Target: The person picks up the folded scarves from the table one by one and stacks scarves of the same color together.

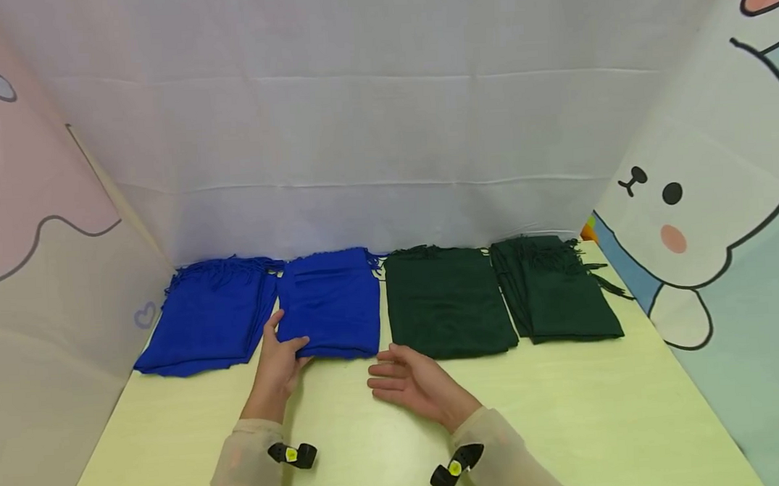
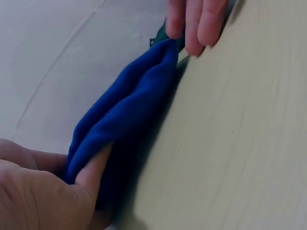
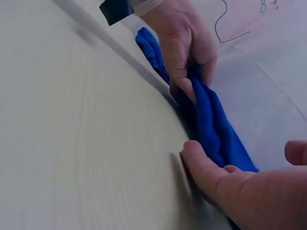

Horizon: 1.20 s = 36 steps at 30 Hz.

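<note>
A folded blue scarf (image 1: pixel 330 311) lies second from the left in a row on the table. My left hand (image 1: pixel 280 360) grips its near left corner, thumb on top and fingers at the side and underneath. In the left wrist view the thumb presses into the layered blue edge (image 2: pixel 124 110). By the scarf's near right corner is my right hand (image 1: pixel 418 387), its fingers extended and palm turned inward. The right wrist view has those fingers (image 3: pixel 206 167) right at the scarf's front edge, thumb held apart.
Left of it lies another folded blue scarf (image 1: pixel 206 320) with fringe at the back. To the right are two folded dark green scarves, one squarer (image 1: pixel 447 306) and one with loose fringe (image 1: pixel 568 293). The pale table (image 1: pixel 567 424) meets a white curtain (image 1: pixel 385 142) behind the row.
</note>
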{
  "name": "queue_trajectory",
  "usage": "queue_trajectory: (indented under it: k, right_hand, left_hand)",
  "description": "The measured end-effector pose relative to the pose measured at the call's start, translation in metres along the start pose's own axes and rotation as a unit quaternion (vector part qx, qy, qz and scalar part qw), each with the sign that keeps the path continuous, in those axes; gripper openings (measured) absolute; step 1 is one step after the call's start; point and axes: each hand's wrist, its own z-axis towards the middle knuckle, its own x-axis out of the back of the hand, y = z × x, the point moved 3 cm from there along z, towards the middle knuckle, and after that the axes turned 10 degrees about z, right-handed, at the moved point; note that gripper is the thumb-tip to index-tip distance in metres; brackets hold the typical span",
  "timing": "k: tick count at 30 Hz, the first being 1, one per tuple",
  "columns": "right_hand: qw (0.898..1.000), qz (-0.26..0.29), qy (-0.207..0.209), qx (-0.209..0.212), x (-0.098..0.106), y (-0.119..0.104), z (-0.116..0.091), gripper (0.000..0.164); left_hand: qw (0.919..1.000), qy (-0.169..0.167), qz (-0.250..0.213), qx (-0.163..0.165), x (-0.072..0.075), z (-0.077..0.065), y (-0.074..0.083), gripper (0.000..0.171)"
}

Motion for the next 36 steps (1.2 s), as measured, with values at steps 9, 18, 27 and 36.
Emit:
queue_trajectory:
  k: [9, 18, 27, 36]
  right_hand:
    - [0.993, 0.11, -0.021, -0.048, 0.003, 0.008, 0.021, 0.076]
    - [0.993, 0.105, -0.01, -0.05, 0.002, 0.007, 0.03, 0.074]
    - [0.991, 0.119, -0.007, -0.053, -0.002, 0.008, 0.038, 0.069]
    - [0.992, 0.118, 0.014, -0.034, -0.003, 0.01, 0.042, 0.062]
  left_hand:
    - [0.9992, 0.001, -0.038, 0.007, 0.004, -0.005, 0.001, 0.088]
    - [0.9979, -0.005, -0.064, 0.006, 0.001, -0.019, 0.006, 0.084]
    - [0.9982, -0.003, -0.057, 0.018, 0.004, -0.035, 0.001, 0.083]
    - [0.9986, -0.016, -0.048, 0.019, 0.004, -0.048, -0.006, 0.082]
